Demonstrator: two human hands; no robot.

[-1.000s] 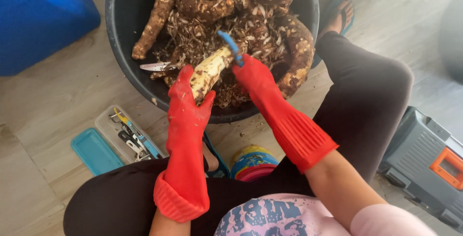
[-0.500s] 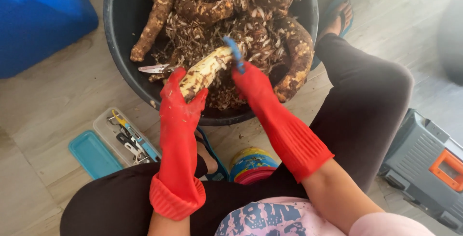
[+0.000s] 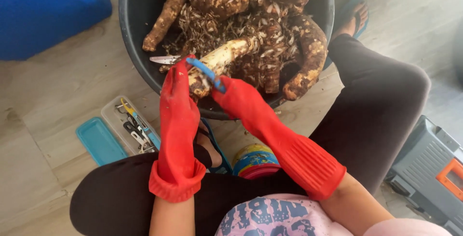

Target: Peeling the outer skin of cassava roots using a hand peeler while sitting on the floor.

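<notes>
Half-peeled cassava root [image 3: 219, 60] tilted over tub, blue peeler [image 3: 205, 72] against it

Left hand [image 3: 177, 84] grips cassava root [image 3: 219, 62]; right hand [image 3: 235, 98] holds blue peeler [image 3: 205, 72].

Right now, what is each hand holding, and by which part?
The left hand grips a partly peeled root at its near end, over the black tub. The right hand holds a blue peeler by its handle, laid against the root.

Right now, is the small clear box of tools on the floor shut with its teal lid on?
No: the clear box lies open on the floor, its tools showing, and the teal lid lies flat beside it.
</notes>
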